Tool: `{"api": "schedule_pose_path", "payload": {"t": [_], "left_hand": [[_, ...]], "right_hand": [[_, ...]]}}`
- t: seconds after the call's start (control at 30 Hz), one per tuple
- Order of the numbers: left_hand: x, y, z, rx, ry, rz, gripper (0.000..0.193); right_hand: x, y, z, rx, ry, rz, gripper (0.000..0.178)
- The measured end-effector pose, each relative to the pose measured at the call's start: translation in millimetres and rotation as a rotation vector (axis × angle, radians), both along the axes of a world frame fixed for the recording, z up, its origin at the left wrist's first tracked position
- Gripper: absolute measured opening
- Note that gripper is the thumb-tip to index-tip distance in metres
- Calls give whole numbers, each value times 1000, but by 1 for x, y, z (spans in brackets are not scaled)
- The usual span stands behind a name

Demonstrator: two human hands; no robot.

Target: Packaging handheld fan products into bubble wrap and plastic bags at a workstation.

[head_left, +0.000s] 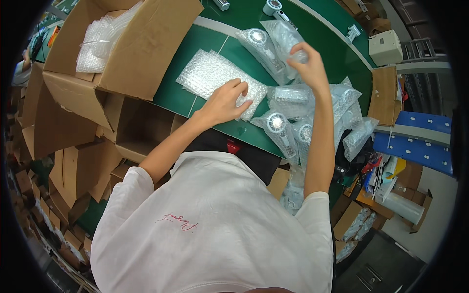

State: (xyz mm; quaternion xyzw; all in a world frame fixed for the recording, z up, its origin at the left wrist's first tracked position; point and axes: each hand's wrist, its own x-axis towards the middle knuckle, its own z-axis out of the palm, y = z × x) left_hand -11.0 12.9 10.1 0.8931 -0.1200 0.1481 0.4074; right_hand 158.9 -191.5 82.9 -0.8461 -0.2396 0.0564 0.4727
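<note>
My left hand [225,101] rests over a flat stack of bubble-wrap bags [205,73] on the green table, fingers curled and thumb apart. Farther right, my right hand [311,66] is at a clear bubble-wrap bag [281,36], its thumb and forefinger spread with a gap between them. Beside that lies another bag [261,46] holding a handheld device with a round, grille-like head. Nearer me, several bagged devices [279,128] are heaped partly under my right forearm. What the bag by my right hand holds is hard to make out.
An open cardboard box [146,53] with bubble-wrap sheets [100,46] stands at the left. Unbagged devices [281,12] lie at the far side of the green table [193,41]. On the right are a white box-shaped unit [386,47], blue rails [415,146] and tools.
</note>
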Motion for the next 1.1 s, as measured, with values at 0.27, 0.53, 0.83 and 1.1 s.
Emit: {"api": "schedule_pose_path", "payload": {"t": [0.27,0.53,0.83,1.1], "left_hand": [[4,1,-39,30,46,44,18],[10,16,-38,-152,124,-26,13],[9,19,-39,-212,223,-102,9],[4,27,-36,-189,186,-132,6]], "right_hand": [[45,-23,-36,-610,251,168,12],[152,21,-21,-482,187,-56,29],[179,20,-78,-618,120,-335,52],[-52,32,1,1283,852,203,55]]}}
